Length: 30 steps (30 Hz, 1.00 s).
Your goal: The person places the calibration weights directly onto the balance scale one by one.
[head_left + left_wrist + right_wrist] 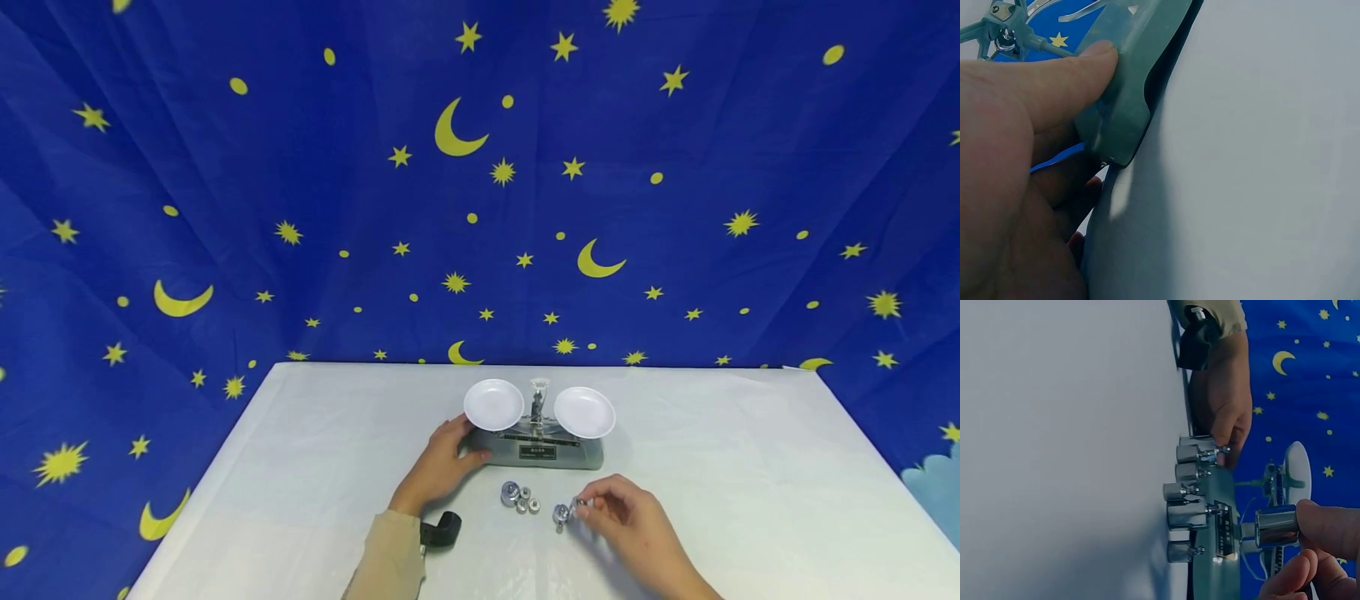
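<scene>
A balance scale (537, 452) with a grey-green base and two white pans stands on the table. My left hand (444, 467) grips the left end of its base; in the left wrist view the thumb (1079, 78) lies on top and the fingers curl round the end. My right hand (633, 529) pinches a shiny cylindrical metal weight (1277, 526) between thumb and fingertips, in front of the scale. Close to those fingertips stands a larger weight (560, 513). More weights cluster to the left, a big one (510, 492) with several small ones.
A white sheet covers the table (315, 467). The left pan (493, 404) and right pan (585, 412) hold nothing. Behind the table hangs a blue curtain (525, 208) with yellow stars and moons. A black strap device (442, 530) sits on the left wrist.
</scene>
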{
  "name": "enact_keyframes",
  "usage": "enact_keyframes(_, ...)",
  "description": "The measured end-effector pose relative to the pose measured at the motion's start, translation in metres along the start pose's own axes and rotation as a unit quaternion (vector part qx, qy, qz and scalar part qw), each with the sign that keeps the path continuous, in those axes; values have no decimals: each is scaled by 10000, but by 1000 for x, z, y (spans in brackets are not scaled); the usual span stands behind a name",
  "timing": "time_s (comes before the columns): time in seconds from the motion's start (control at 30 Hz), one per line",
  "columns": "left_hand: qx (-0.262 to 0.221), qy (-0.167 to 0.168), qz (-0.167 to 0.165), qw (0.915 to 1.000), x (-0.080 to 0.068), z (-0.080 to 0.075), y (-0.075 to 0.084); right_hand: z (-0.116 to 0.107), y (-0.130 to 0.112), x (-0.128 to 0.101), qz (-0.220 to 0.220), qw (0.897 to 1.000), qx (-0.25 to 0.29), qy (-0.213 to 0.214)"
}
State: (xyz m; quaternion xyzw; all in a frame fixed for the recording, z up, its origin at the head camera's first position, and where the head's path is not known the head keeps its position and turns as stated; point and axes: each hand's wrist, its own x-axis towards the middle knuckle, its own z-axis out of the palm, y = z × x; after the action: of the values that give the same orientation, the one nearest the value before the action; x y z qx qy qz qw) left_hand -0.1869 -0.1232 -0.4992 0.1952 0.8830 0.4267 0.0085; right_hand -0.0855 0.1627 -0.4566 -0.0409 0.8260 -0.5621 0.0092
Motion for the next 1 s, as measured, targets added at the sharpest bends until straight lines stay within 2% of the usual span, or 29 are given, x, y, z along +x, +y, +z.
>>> enact_keyframes(0.17, 1, 24, -13, 10000, -1, 0, 1, -3, -6, 4, 39, 9999, -86, 96)
enact_keyframes(0.4, 17, 52, 4, 10000, -2, -1, 3, -5, -9, 8, -452, 9984, -202, 256)
enact_keyframes(0.87, 76, 42, 38, 10000, 0, 0, 0, -9, -24, 16, -561, 9969, -237, 492)
enact_keyframes(1.0, 68, 41, 46, 10000, -1, 0, 1, -10, -28, 19, -713, 9958, -188, 542)
